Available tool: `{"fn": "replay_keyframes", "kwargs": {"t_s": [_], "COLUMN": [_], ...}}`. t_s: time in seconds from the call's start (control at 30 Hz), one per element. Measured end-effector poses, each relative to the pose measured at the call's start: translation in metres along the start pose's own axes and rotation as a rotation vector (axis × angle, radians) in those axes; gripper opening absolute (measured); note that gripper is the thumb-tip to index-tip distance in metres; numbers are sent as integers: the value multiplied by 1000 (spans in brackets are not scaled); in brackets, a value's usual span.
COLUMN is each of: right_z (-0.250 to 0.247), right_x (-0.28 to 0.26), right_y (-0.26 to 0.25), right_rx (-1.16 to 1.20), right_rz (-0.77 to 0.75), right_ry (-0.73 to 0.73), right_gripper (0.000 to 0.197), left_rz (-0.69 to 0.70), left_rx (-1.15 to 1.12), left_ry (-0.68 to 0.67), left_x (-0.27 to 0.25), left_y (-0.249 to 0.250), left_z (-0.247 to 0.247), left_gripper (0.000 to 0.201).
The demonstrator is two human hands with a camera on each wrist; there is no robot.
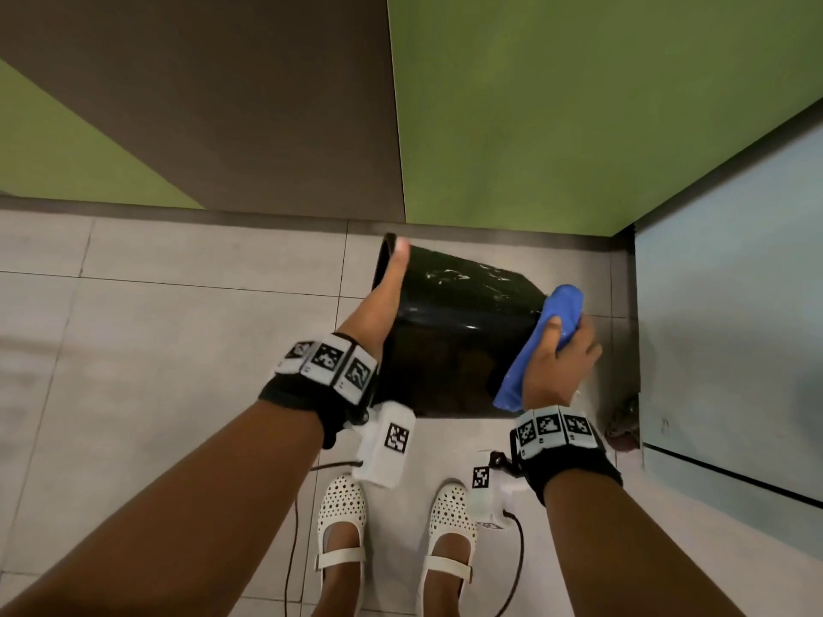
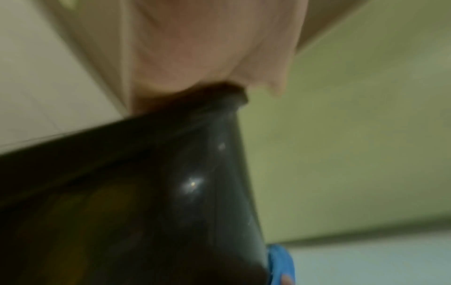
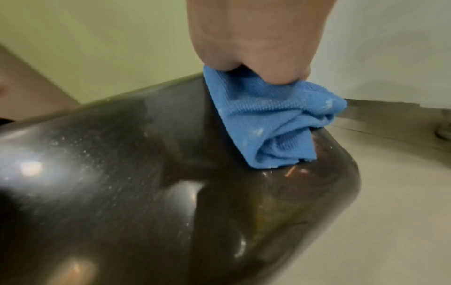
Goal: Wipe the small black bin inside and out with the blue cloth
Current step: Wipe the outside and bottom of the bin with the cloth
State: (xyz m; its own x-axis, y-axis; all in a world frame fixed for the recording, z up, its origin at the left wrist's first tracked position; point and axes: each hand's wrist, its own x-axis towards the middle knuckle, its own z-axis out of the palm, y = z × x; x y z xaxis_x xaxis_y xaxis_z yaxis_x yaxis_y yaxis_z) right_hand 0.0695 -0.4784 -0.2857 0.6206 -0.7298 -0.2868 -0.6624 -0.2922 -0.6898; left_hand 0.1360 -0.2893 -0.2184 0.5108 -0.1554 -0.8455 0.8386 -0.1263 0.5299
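Observation:
The small black bin [image 1: 454, 331] is held tipped on its side above the tiled floor, mouth to the left and base to the right; white smears mark its upper wall. My left hand [image 1: 386, 287] grips the rim at the mouth, thumb along the outside, the other fingers hidden inside. In the left wrist view the palm sits on the bin [image 2: 156, 192] rim. My right hand [image 1: 562, 356] grips the folded blue cloth [image 1: 541, 338] and presses it against the bin's base end. The right wrist view shows the cloth [image 3: 270, 123] on the glossy bin [image 3: 122, 183] near its rounded bottom corner.
A green and brown wall [image 1: 534, 104] stands just behind the bin, with a pale blue panel [image 1: 735, 305] on the right. A small dark object [image 1: 623, 423] lies on the floor by that panel. My white shoes [image 1: 343, 527] and the wrist cables are below.

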Motion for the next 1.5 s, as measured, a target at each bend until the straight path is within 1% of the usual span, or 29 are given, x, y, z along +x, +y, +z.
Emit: {"fn": "replay_keyframes", "kwargs": {"t_s": [0.07, 0.1, 0.13, 0.2, 0.23, 0.27, 0.33, 0.37, 0.4, 0.43, 0.47, 0.5, 0.57, 0.63, 0.7, 0.77, 0.83, 0.87, 0.9, 0.97, 1.03, 1.1, 1.13, 1.2, 1.27, 1.33, 1.4, 1.43, 1.5], "right_z": [2, 4, 6, 9, 10, 13, 24, 30, 35, 38, 41, 42, 41, 40, 41, 42, 42, 42, 42, 41, 42, 46, 49, 52, 57, 62, 64, 63, 61], "right_x": [0, -1, -1, -2, -6, -11, -30, -43, -57, -69, -78, -81, -74, -54, -25, 7, 27, 30, 28, 8, -20, -47, -55, -58, -51, -36, -15, -3, 16], "right_y": [5, 7, 8, 5, 0, -4, -15, -23, -31, -38, -45, -50, -60, -62, -59, -46, -30, -26, -24, -30, -40, -45, -43, -37, -29, -19, -5, 3, 20], "right_rx": [-28, -57, -93, -152, -175, -202, -317, -349, -358, -371, -382, -379, -415, -478, -524, -631, -768, -786, -769, -630, -538, -562, -570, -580, -610, -631, -656, -665, -675], "right_rz": [-87, -120, -143, -178, -227, -321, -507, -547, -566, -567, -545, -517, -514, -540, -450, -342, -263, -232, -227, -250, -330, -442, -460, -491, -552, -549, -472, -419, -300], "right_ry": [0, -4, -6, -4, -9, -25, -100, -152, -211, -282, -362, -421, -489, -528, -604, -640, -637, -634, -639, -664, -701, -746, -751, -704, -636, -605, -568, -541, -471], "right_gripper": [58, 57, 54, 49, 46, 44, 45, 49, 55, 59, 58, 53, 46, 46, 48, 49, 50, 50, 51, 53, 52, 52, 52, 51, 52, 52, 53, 53, 53], "left_rz": [-63, -78, -72, -32, -21, -24, -20, 1, 30, 67, 122, 161, 216, 251, 276, 288, 276, 275, 265, 233, 214, 209, 207, 194, 175, 171, 156, 148, 137], "left_rx": [14, 27, 23, -19, -38, -54, -51, -37, -8, 22, 51, 78, 117, 134, 175, 233, 265, 257, 236, 167, 74, 32, 27, -10, -43, -38, -13, 7, 47], "left_ry": [22, 34, 59, 127, 154, 165, 135, 122, 117, 117, 105, 89, 79, 74, 98, 97, 67, 59, 60, 64, 48, 27, 21, 16, 9, 24, 35, 33, 25], "left_x": [36, 38, 34, 20, 17, 18, 23, 27, 21, 14, 8, 5, 3, 4, 5, 6, 4, 5, 7, 9, 13, 16, 18, 20, 25, 33, 40, 45, 50], "left_y": [-20, -26, -26, -26, -28, -32, -41, -44, -39, -34, -29, -26, -28, -30, -31, -33, -34, -36, -39, -45, -50, -55, -58, -61, -64, -70, -77, -81, -86], "left_z": [-15, -17, -14, -4, 0, 2, 8, 10, 15, 21, 25, 27, 26, 24, 22, 20, 17, 15, 14, 14, 14, 12, 11, 10, 9, 8, 7, 4, 1], "left_gripper": [139, 143, 138, 111, 101, 103, 124, 130, 123, 108, 91, 80, 76, 74, 62, 54, 60, 62, 62, 56, 46, 43, 45, 46, 44, 50, 64, 67, 66]}}
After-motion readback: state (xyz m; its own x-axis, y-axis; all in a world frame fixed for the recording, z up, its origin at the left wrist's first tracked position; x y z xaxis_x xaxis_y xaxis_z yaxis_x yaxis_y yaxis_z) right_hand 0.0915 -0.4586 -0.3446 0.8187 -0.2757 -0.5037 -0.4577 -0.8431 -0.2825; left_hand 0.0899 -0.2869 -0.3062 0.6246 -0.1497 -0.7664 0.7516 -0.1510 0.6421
